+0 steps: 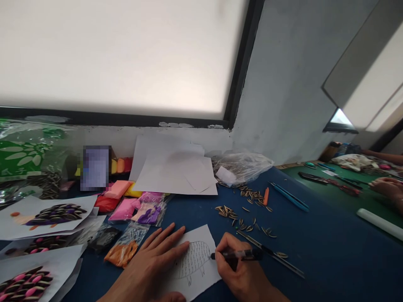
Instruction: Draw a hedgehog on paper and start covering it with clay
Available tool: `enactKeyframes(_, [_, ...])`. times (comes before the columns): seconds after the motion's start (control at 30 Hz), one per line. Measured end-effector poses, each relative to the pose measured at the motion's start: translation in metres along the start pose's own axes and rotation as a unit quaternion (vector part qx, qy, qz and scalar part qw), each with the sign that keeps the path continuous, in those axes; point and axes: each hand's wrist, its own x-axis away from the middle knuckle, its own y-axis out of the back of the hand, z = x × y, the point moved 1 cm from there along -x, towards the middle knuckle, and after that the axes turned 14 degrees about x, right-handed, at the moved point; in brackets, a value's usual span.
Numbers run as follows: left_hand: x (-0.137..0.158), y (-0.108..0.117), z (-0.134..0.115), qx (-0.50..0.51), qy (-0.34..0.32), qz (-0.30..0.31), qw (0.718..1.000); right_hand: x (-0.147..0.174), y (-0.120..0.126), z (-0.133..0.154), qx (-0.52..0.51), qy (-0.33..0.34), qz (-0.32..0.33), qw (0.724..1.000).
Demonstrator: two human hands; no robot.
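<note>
On the blue tabletop (330, 256), a white paper sheet (198, 290) lies partly under the left hand (157, 260), which rests flat, fingers spread, gripping nothing; the right hand (241, 270) pinches a black pen (242, 254), long axis crosswise, tip pointing left at the right edge of the hatched drawing (194, 259), which lies between both hands.

A pale, softly glowing window covering (119, 54) fills the view from ten to twelve o'clock, bordered by a dark frame (242, 67) whose lower bar carries whitish patches. A smooth grey wall (289, 63) takes up one o'clock, and at two o'clock a second pale panel (362, 58) hangs at a slant, a bright gap showing beneath it. A dark blue tabletop (327, 256) spreads at four o'clock, meeting a green surface (296, 176) near three.
</note>
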Motion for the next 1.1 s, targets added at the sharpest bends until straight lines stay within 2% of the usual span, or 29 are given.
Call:
enactKeyframes(0.43, [0.0008, -0.0027, 0.0005, 0.012, -0.009, -0.028, 0.999, 0.0003, 0.0009, -0.0010, -0.031, -0.012, 0.006, 0.999])
enactKeyframes(1.1, [0.0009, -0.0039, 0.0015, 0.008, -0.002, -0.021, 1.000, 0.0002, 0.0016, 0.0018, -0.003, -0.012, 0.017, 1.000])
